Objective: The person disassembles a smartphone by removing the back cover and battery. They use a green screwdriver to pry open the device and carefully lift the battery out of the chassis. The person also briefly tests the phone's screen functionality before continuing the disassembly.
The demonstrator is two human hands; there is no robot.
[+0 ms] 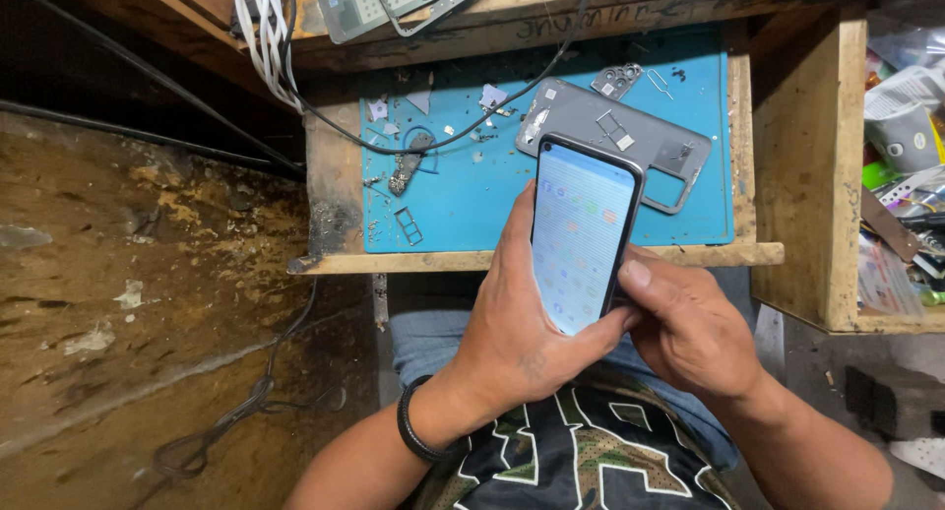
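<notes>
Left hand (512,333) and right hand (689,328) both closed on lit phone (583,229), grey back cover (630,136) on blue mat (463,195) behind, screen icons blurred, counter (532,261) edge under phone.

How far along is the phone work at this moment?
Done: the phone is lit, showing rows of icons. In hand: the left hand cradles it and the right hand grips its lower edge. Left: a grey back cover and small parts lie on the blue mat.
</notes>
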